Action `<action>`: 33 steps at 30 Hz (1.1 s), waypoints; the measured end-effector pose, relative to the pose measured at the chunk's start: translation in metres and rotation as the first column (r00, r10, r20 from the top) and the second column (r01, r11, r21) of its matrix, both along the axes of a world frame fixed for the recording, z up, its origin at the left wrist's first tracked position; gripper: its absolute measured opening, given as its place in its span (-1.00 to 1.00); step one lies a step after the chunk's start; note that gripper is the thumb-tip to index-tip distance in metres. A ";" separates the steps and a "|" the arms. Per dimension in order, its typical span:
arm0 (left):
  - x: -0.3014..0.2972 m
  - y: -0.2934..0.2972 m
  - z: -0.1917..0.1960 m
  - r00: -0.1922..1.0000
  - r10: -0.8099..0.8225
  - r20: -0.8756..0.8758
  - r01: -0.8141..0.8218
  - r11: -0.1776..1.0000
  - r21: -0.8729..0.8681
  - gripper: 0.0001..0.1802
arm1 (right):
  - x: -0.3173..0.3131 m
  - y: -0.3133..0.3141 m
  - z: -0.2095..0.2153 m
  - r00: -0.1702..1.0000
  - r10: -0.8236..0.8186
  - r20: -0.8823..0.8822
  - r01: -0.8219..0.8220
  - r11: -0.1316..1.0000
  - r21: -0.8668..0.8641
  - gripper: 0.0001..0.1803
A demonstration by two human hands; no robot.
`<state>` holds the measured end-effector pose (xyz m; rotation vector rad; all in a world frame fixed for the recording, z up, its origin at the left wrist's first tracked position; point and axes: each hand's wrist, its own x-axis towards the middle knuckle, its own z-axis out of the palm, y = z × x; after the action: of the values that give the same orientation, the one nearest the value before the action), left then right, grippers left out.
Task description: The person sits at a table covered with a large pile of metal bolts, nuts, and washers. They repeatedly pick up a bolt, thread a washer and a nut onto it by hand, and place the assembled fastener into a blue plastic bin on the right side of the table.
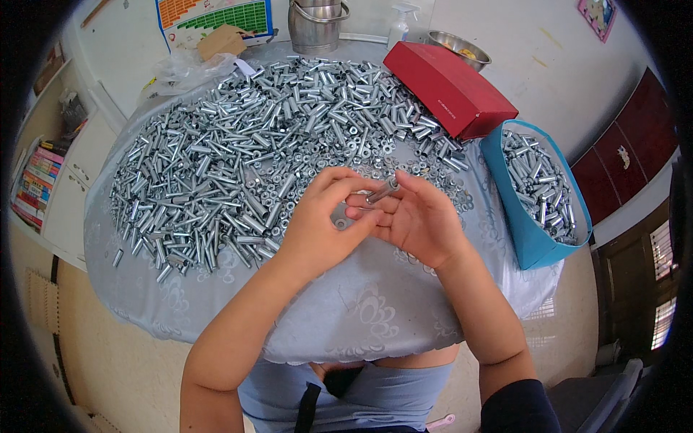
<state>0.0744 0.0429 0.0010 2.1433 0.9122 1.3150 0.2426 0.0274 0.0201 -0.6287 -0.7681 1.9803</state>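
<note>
Both hands meet above the near part of the table. My right hand (424, 222), palm turned up, holds a short silver sleeve anchor bolt (384, 190) between its thumb and fingers. My left hand (323, 225) comes in from the left, its thumb and fingers curled together at the bolt's lower end. What its fingertips pinch there is too small to make out. Behind the hands spreads a large heap of loose metal sleeves and bolts (238, 144). Small nuts and washers (354, 148) lie in the heap's middle, close beyond my fingers.
A blue fabric bin (538, 254) full of bolts stands at the right edge. Behind it sits a red box (451, 86). A metal pail (315, 29), a steel bowl (462, 49), a spray bottle (401, 25) and a plastic bag (184, 72) line the back. A patterned grey cloth (346, 310) covers the table.
</note>
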 end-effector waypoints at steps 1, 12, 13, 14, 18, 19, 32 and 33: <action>0.000 0.000 0.000 1.000 -0.004 0.008 0.005 0.999 -0.053 -0.65 | 0.000 0.000 0.001 1.000 -0.005 -0.009 0.005 1.000 -0.013 -0.47; 0.000 0.003 -0.005 0.998 -0.018 0.065 0.027 0.990 -0.142 -0.74 | 0.004 0.002 0.000 0.999 -0.002 -0.036 0.000 0.998 -0.055 -0.57; 0.000 0.003 -0.005 0.997 -0.025 0.078 0.037 0.987 -0.156 -0.74 | 0.003 0.001 0.000 0.999 -0.008 -0.040 0.006 0.999 -0.053 -0.57; 0.000 0.003 -0.005 0.995 -0.031 0.091 0.047 0.984 -0.171 -0.74 | 0.002 0.001 0.000 0.999 -0.013 -0.044 0.011 0.999 -0.050 -0.58; 0.001 0.004 -0.005 0.990 -0.043 0.134 0.072 0.974 -0.217 -0.75 | 0.003 0.001 -0.001 1.000 -0.003 -0.009 0.002 0.999 -0.052 -0.60; 0.000 0.004 -0.006 0.994 -0.025 0.103 0.046 0.978 -0.205 -0.75 | 0.003 0.001 -0.001 1.000 -0.014 0.015 0.015 0.998 -0.061 -0.60; 0.004 -0.003 -0.001 0.966 -0.023 0.258 0.145 0.873 -0.465 -0.73 | 0.008 0.003 0.007 0.709 -0.610 0.355 0.400 0.762 0.510 -0.85; 0.005 -0.004 -0.001 0.945 -0.027 0.327 0.204 0.829 -0.521 -0.72 | 0.007 0.002 0.008 0.704 -0.618 0.350 0.406 0.755 0.515 -0.85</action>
<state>0.0792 0.0391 -0.0001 1.4753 0.8784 1.1088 0.2499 0.0296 0.0280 -1.0026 -1.1265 1.0739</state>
